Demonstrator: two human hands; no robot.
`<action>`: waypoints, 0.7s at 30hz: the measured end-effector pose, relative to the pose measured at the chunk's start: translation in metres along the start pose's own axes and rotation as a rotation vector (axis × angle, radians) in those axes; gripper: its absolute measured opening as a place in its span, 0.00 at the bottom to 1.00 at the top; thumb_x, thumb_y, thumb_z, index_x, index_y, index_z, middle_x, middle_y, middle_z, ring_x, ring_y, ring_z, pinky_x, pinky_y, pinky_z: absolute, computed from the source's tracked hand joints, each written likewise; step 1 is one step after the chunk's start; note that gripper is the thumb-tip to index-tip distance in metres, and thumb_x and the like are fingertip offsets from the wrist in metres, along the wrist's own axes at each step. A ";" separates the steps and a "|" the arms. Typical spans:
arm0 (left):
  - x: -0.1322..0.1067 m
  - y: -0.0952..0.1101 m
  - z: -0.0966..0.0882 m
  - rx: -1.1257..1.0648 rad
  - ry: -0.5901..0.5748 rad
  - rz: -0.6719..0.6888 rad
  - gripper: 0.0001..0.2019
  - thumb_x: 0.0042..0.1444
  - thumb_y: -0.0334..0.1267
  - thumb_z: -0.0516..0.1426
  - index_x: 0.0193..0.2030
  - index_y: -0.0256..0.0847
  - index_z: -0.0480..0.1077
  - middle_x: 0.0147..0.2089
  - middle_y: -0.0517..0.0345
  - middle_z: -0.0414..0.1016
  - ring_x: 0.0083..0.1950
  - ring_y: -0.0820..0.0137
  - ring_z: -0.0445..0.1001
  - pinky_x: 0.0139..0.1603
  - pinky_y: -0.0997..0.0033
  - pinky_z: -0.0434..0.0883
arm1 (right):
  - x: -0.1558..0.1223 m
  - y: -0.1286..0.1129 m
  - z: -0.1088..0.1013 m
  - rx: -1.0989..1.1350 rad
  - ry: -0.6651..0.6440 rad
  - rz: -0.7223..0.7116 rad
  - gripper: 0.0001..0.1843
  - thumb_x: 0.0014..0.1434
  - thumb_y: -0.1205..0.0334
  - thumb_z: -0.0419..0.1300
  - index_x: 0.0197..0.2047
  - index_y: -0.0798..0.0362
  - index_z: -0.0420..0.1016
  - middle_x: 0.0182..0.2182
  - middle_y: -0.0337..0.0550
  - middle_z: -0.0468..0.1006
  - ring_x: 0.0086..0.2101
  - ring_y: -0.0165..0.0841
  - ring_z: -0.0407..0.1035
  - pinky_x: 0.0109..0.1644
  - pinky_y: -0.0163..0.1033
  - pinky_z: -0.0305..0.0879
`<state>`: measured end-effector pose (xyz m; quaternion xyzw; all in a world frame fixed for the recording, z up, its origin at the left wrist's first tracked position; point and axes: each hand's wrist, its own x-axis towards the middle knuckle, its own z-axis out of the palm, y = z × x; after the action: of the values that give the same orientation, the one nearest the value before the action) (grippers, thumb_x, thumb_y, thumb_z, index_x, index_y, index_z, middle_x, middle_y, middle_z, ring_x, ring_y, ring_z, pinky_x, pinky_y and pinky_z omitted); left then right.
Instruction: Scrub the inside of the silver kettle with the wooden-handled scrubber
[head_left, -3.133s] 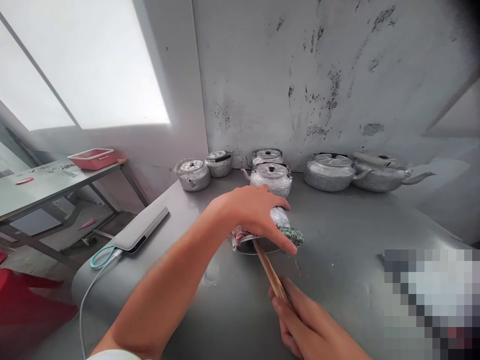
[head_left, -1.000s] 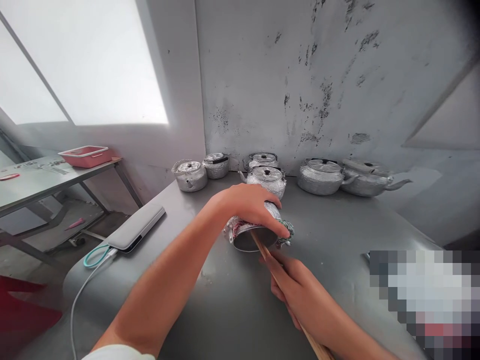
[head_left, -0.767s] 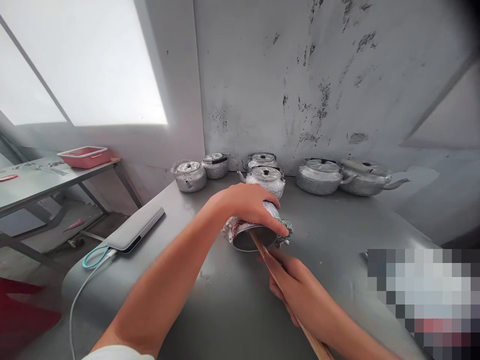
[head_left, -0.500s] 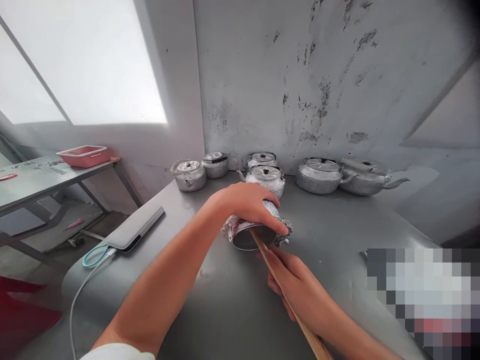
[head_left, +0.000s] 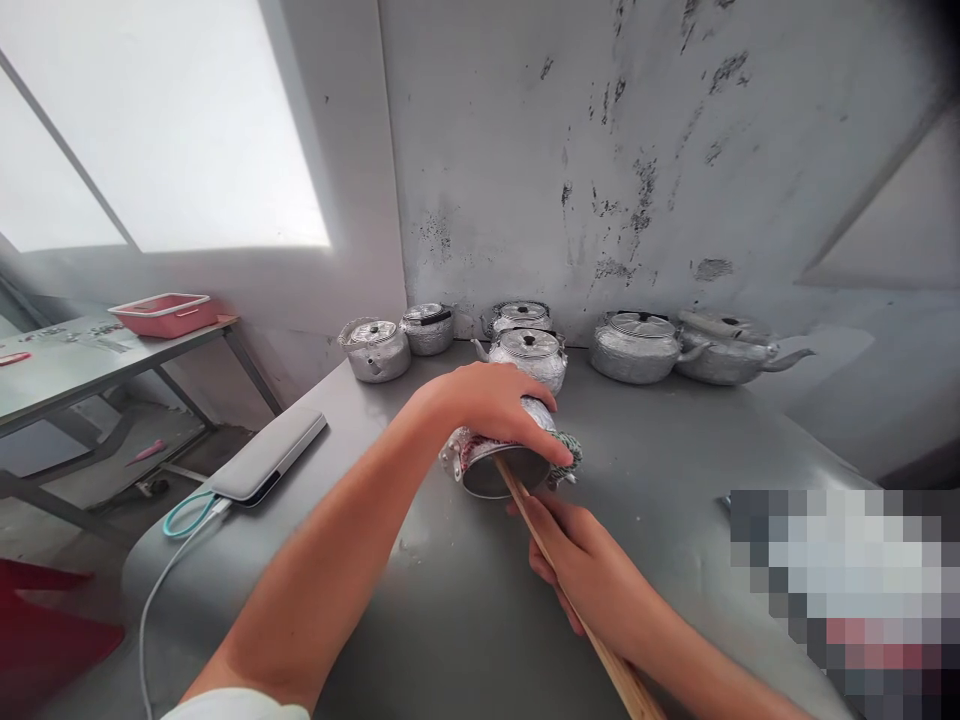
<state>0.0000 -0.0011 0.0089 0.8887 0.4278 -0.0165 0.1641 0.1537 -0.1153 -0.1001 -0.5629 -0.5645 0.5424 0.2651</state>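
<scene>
A silvery metal kettle lies tipped over on the grey table, its round open mouth facing me. Over its upper side my left hand is clasped, with the thumb reaching down the right side. Coloured cord wrapping shows near the rim, beside my thumb. My right hand is closed around a long wooden stick. The stick's far end goes inside the kettle's mouth, so its tip is hidden. Just behind my left hand stands a lidded kettle.
More lidded kettles, such as a wide one, line the wall. A grey power bank with a cable lies at the table's left. A red basket sits on another table. A pixelated patch covers the lower right.
The view has shifted very slightly. Both hands keep their holds, and the stick remains inside the kettle's mouth.
</scene>
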 end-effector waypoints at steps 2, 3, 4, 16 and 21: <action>0.000 0.000 0.000 -0.001 0.003 -0.004 0.43 0.39 0.77 0.56 0.62 0.63 0.68 0.63 0.62 0.70 0.60 0.50 0.67 0.53 0.60 0.68 | 0.000 0.001 0.000 -0.003 -0.005 0.024 0.28 0.67 0.37 0.44 0.50 0.52 0.67 0.21 0.28 0.57 0.16 0.25 0.52 0.14 0.30 0.55; 0.000 0.000 0.000 -0.006 0.004 -0.007 0.43 0.39 0.76 0.56 0.62 0.62 0.68 0.63 0.62 0.70 0.60 0.50 0.67 0.54 0.60 0.68 | -0.001 0.002 0.000 0.004 -0.006 0.046 0.28 0.67 0.36 0.44 0.50 0.51 0.67 0.21 0.28 0.58 0.17 0.26 0.53 0.14 0.30 0.55; 0.000 0.000 0.000 -0.011 0.004 -0.008 0.42 0.40 0.76 0.56 0.62 0.61 0.68 0.63 0.61 0.70 0.60 0.50 0.67 0.54 0.60 0.68 | -0.001 0.003 0.000 0.013 -0.002 0.059 0.28 0.67 0.36 0.44 0.50 0.51 0.67 0.22 0.29 0.58 0.17 0.26 0.53 0.14 0.30 0.56; 0.002 -0.002 0.003 -0.048 0.024 0.008 0.42 0.40 0.75 0.58 0.60 0.59 0.70 0.59 0.57 0.72 0.58 0.48 0.69 0.50 0.62 0.67 | -0.011 0.000 -0.001 -0.026 -0.011 0.111 0.26 0.68 0.38 0.43 0.48 0.51 0.66 0.22 0.29 0.56 0.18 0.26 0.52 0.15 0.29 0.57; 0.001 -0.001 0.003 -0.041 0.041 0.020 0.41 0.41 0.74 0.59 0.60 0.58 0.70 0.59 0.56 0.72 0.57 0.48 0.69 0.49 0.62 0.67 | -0.017 0.006 -0.002 -0.022 -0.010 0.129 0.26 0.67 0.36 0.42 0.47 0.49 0.64 0.23 0.29 0.56 0.17 0.26 0.52 0.15 0.31 0.58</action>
<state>0.0007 -0.0005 0.0052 0.8894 0.4226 0.0119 0.1738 0.1619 -0.1320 -0.0998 -0.5984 -0.5342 0.5548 0.2207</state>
